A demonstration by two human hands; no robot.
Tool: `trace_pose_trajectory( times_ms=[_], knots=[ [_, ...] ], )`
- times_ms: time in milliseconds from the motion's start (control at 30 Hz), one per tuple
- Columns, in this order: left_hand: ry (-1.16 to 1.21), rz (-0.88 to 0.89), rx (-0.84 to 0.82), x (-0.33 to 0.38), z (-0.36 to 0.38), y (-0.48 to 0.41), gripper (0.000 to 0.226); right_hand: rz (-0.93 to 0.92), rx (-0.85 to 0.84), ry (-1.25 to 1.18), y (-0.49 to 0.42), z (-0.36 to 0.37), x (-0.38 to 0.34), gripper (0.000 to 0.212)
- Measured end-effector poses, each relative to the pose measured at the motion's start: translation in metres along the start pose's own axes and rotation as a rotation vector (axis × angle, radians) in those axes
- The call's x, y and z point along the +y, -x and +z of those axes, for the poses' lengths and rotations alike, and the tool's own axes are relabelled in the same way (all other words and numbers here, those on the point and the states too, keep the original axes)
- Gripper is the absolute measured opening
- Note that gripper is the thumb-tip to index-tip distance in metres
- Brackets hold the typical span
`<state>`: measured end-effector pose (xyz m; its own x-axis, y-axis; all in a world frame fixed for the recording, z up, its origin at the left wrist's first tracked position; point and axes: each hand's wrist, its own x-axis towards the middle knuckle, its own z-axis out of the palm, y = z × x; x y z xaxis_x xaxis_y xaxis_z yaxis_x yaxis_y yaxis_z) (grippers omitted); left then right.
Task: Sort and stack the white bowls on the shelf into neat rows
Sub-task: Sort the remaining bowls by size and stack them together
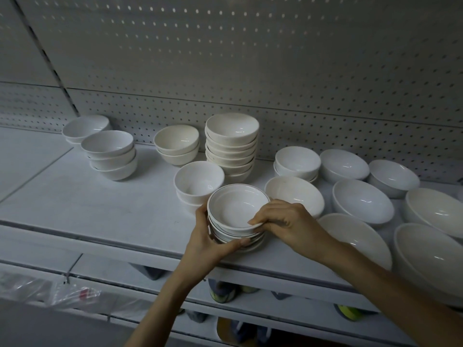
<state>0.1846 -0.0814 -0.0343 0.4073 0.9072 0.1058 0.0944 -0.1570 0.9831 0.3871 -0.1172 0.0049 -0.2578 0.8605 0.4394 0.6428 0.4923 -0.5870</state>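
Note:
A short stack of dark-rimmed white bowls (234,209) stands near the front edge of the white shelf (100,204). My left hand (213,242) grips the stack's left and front side, thumb along its lower rim. My right hand (285,224) pinches the rim of the top bowl on its right side. Behind stand a pair of nested bowls (198,181), a tall cream stack (231,144), a cream pair (176,144) and a stack of three white bowls (110,154).
Several larger white bowls (360,201) lie loose and tilted across the shelf's right half. Another bowl pair (85,127) sits at the back left against the pegboard wall (225,58). Lower shelves hold shoes (221,291) and plastic packaging (50,289).

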Motion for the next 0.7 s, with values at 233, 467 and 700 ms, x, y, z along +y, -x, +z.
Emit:
trace_pose_trajectory(
  times_ms=[233,467,700],
  knots=[
    [-0.016,0.003,-0.003,-0.001,0.0,-0.001,0.093,0.007,0.013,-0.033,0.001,0.002,0.004,0.014],
    [0.038,-0.006,-0.086,0.002,-0.007,0.001,0.098,0.172,0.143,-0.098,0.02,0.008,-0.006,0.044],
    [0.131,-0.088,-0.047,0.01,-0.01,0.004,0.057,0.459,0.377,-0.475,0.055,0.036,-0.031,0.063]
  ],
)
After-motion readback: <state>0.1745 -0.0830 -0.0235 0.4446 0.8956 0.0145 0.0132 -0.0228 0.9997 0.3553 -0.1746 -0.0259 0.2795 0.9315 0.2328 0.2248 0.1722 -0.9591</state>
